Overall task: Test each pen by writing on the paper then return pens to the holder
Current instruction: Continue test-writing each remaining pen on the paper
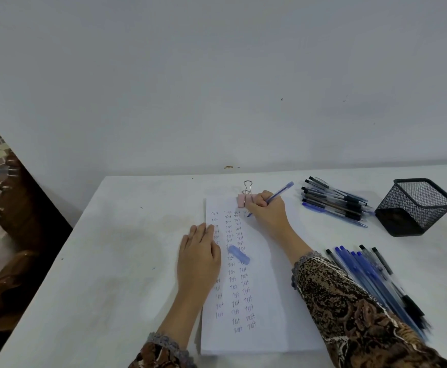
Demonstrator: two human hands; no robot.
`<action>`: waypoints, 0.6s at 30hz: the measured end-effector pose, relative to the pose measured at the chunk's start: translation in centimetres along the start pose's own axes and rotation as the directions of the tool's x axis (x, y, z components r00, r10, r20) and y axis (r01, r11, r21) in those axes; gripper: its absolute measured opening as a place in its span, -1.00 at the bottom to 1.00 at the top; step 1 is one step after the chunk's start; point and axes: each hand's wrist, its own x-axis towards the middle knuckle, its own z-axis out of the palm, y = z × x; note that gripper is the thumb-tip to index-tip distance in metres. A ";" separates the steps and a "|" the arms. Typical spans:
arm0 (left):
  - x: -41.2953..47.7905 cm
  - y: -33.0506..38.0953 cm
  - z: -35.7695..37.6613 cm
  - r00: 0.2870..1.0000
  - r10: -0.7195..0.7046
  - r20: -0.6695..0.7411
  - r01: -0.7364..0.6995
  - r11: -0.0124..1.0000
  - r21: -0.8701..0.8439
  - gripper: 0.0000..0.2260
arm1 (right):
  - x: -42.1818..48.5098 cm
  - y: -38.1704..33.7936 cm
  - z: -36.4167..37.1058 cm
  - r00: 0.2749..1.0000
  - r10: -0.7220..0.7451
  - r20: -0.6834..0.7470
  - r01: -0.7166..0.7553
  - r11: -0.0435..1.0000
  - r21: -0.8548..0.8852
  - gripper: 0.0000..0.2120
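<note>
Head view: the right hand (pixel 266 211) curls its fingers (pixel 256 201) round a blue pen (pixel 278 195), tip on the paper (pixel 270 301) near its top, evidently writing a test word. The left hand (pixel 198 258) lies flat on the paper's left edge, fingers straight, likely to steady it. The cap (pixel 238 254) rests mid-paper. Right of the paper lie two pen piles (pixel 333 203) and the mesh holder (pixel 416 205), which shows no pens.

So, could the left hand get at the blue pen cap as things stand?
Probably yes: the left hand rests flat on the paper, and the blue cap lies uncovered right beside it, nothing between.
</note>
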 end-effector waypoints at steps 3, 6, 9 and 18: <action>0.0 0.0 0.0 1.000 -0.003 0.002 0.003 1.000 -0.005 -0.61 | -0.2 -0.5 -0.3 0.999 -0.025 -0.048 0.025 1.000 0.011 -0.42; 0.0 0.1 -0.1 1.000 -0.006 0.002 0.006 1.000 -0.012 -0.61 | -0.4 -0.7 -0.2 0.997 -0.028 -0.073 0.027 1.000 -0.015 -0.43; 0.0 0.1 -0.1 1.000 -0.006 -0.004 0.006 1.000 -0.012 -0.61 | -0.5 -0.9 -0.2 0.997 -0.013 -0.077 0.013 1.000 -0.007 -0.44; 0.0 -0.2 0.1 1.000 0.001 -0.012 -0.001 1.000 -0.009 -0.61 | -0.9 -1.6 -0.2 0.996 0.000 -0.085 0.002 1.000 0.020 -0.45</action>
